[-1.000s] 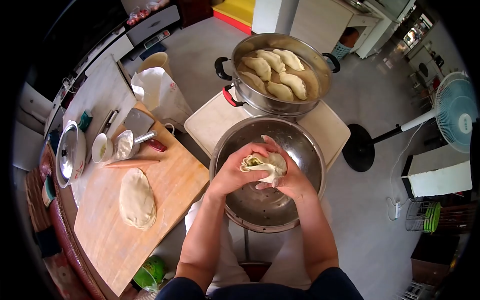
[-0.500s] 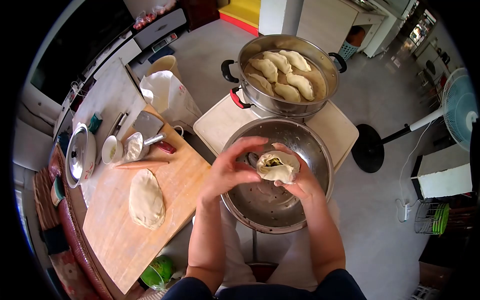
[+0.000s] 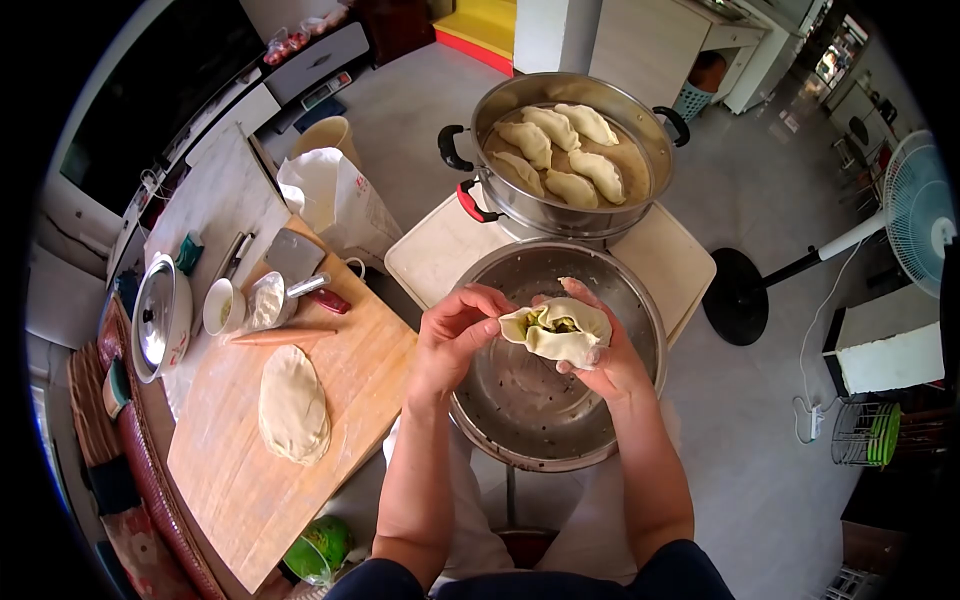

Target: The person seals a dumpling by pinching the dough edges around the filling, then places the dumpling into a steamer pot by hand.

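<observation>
A partly closed dumpling [image 3: 560,335] with green filling showing through its open middle rests in my right hand [image 3: 618,360], whose fingers curl round its right side. At its left tip, the thumb and index finger of my left hand [image 3: 458,335] are pinched on the dough edge. Both hands are above a large steel bowl [image 3: 530,420] with dark filling scraps stuck to its inside. Beyond the bowl, a two-handled steamer pot [image 3: 560,205] holds several closed dumplings [image 3: 572,188].
To the left, a wooden board [image 3: 220,440] carries a dough piece [image 3: 294,405], a rolling pin [image 3: 283,337], a dough scraper [image 3: 295,255] and a flour scoop [image 3: 268,298]. A lidded pot [image 3: 160,315] stands beyond it. A standing fan [image 3: 735,297] is at right.
My left hand has gone from spread fingers beside the dumpling to a pinch at its left tip. The dumpling looks longer, with its left end drawn out and its opening narrower.
</observation>
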The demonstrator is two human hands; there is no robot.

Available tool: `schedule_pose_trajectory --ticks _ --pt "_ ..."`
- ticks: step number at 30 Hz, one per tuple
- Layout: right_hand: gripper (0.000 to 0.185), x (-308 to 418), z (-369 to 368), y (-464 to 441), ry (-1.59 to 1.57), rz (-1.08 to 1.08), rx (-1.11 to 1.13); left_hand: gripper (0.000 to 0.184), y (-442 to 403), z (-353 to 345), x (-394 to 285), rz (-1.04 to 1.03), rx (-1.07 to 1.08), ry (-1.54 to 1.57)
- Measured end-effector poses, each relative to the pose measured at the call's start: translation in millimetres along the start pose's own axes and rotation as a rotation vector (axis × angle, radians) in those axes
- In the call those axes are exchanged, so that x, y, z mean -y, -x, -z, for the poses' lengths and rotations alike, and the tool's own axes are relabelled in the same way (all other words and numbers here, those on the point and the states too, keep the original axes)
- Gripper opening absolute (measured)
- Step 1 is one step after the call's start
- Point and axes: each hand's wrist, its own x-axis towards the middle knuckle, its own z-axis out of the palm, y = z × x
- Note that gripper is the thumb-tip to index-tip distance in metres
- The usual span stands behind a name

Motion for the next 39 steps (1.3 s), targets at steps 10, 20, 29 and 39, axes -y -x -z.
schedule_pose_trajectory --ticks 10,20,29,39 --pt "0.098 -4.2 -3.0 -0.5 0.088 -0.002 -0.05 0.06 -7.6 -37.0 -42.2 0.024 0.078 -0.522" --pt "0.085 -6.1 -2.0 -1.2 0.102 -0.069 -0.051 0.046 -9.3 -31.2 -24.5 -0.142 0.014 -0.669" --pt "0.087 -4.1 -7.6 -0.4 0.142 -0.036 -0.079 0.031 -8.5 -36.1 -20.1 -0.231 -0.036 -0.861" --pt "0.083 -5.1 -5.3 -0.9 0.157 -0.074 -0.075 0.038 -8.8 -37.0 -16.5 -0.141 -0.055 -0.796"
